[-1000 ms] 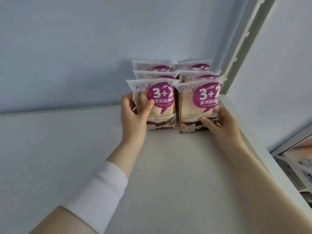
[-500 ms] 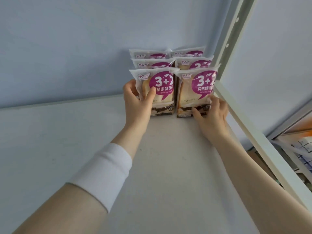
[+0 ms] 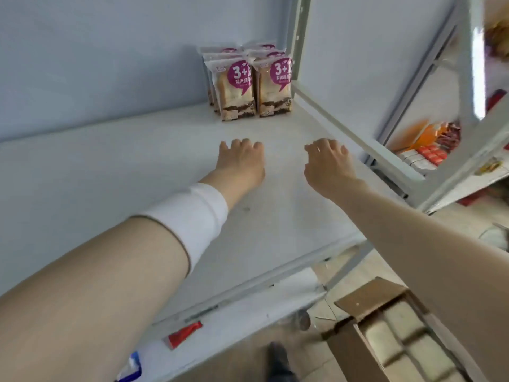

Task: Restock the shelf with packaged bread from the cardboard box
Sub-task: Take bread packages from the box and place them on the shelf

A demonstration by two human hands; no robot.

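Several bread packs with purple labels stand upright in two rows at the back right corner of the white shelf (image 3: pixel 110 166); the front left pack (image 3: pixel 235 91) and the front right pack (image 3: pixel 274 88) face me. My left hand (image 3: pixel 239 164) and my right hand (image 3: pixel 327 164) hover over the shelf in front of the packs, apart from them, fingers loosely curled and holding nothing. The open cardboard box (image 3: pixel 385 334) sits on the floor at the lower right, with more bread packs showing inside.
A grey upright post (image 3: pixel 298 37) and a side rail bound the shelf on the right. Beyond it, another shelf holds red and orange goods (image 3: pixel 429 150). A red price tag (image 3: pixel 183 333) hangs on a lower shelf edge. A shoe (image 3: pixel 281 362) stands on the floor.
Both hands have let go of the front two bread packs and drawn back toward me. The camera has tilted down, bringing the cardboard box and floor into view.
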